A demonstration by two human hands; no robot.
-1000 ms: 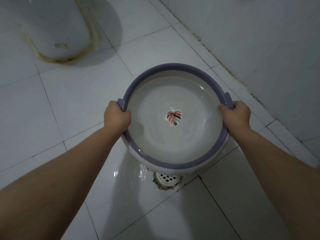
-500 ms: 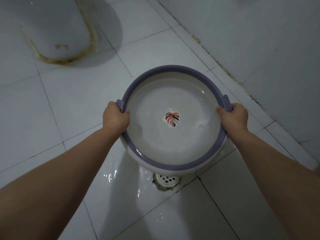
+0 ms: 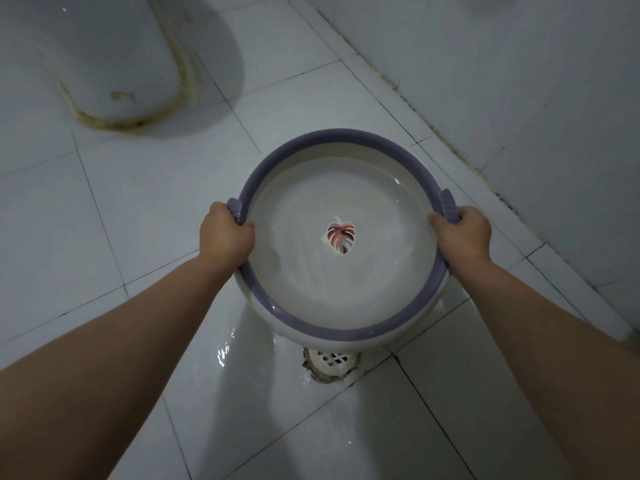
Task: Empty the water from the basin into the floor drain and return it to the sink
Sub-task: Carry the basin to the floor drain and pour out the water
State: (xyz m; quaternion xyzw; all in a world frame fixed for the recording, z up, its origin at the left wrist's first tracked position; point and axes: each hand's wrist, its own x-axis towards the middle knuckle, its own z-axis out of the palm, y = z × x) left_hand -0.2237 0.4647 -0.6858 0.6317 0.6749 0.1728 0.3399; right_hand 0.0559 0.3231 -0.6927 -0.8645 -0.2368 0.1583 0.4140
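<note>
Step in hand: you are pouring the water out of the basin (image 3: 341,237) toward the floor drain (image 3: 333,362); judged from the wet tile near you, some has already gone, and a shallow layer is left inside.

Basin: a white round one with a purple rim and a leaf sticker (image 3: 340,238) at the middle of its bottom. You hold it clear of the floor, its near edge dipped toward you and just above the drain grate, which it partly hides.

Left hand (image 3: 227,232): closed over the left handle tab, thumb hooked inside the rim.

Right hand (image 3: 462,233): closed over the right handle tab in the same way, thumb inside.

Water: rippling, gathered toward the near side. Glints on the floor tiles (image 3: 138,202) left of the drain show that some has landed wide of the grate.

How to pour well: keep both hands level with each other so the stream leaves at the middle of the near rim, not from a corner. Raise the far edge slowly, and let the lip stay low over the grate, so less splashes onto the tile.

Watch for: wet tiles underfoot, and the wall (image 3: 519,81) close on your right, which leaves little room to swing that elbow.

Left to do: drain the last of it, then carry the basin to the sink, which is not in view.
</note>
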